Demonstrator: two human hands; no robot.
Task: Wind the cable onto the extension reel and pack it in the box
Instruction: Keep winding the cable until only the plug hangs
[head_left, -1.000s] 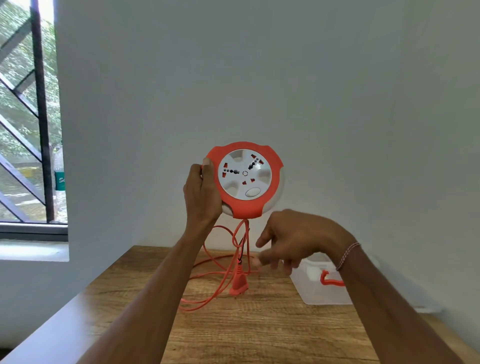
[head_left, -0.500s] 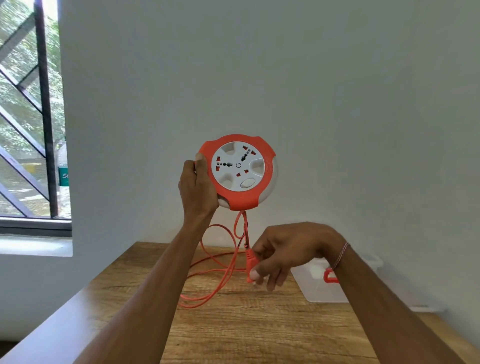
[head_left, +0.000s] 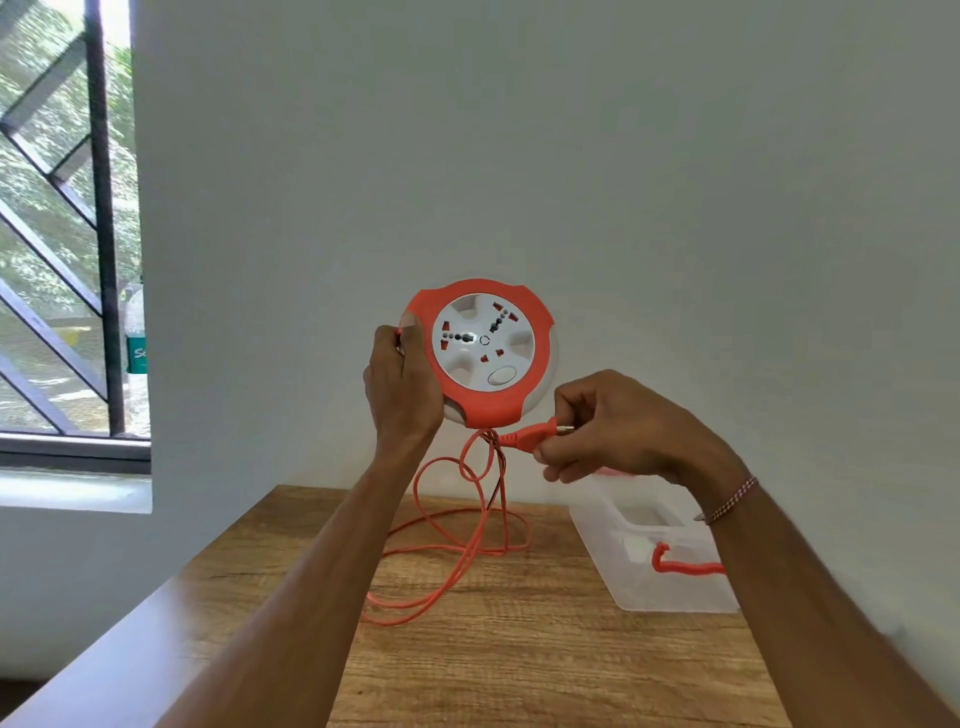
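Note:
A round orange and white extension reel (head_left: 485, 351) is held up in the air in front of the wall, its socket face towards me. My left hand (head_left: 402, 387) grips its left rim. My right hand (head_left: 610, 423) pinches the orange plug (head_left: 530, 432) just below the reel's lower right edge. The orange cable (head_left: 457, 540) hangs from the reel's underside in loose loops down onto the wooden table (head_left: 519, 660). A clear plastic box (head_left: 654, 566) with an orange handle stands open on the table at the right, partly behind my right arm.
A grey wall runs close behind the table. A window with a dark metal grille (head_left: 67, 249) is at the left, with a bottle (head_left: 136, 332) on its sill. The table's left edge drops off towards the floor.
My right hand took hold of the plug hanging over the table and raised it to just under the reel. The left hand kept the reel held up.

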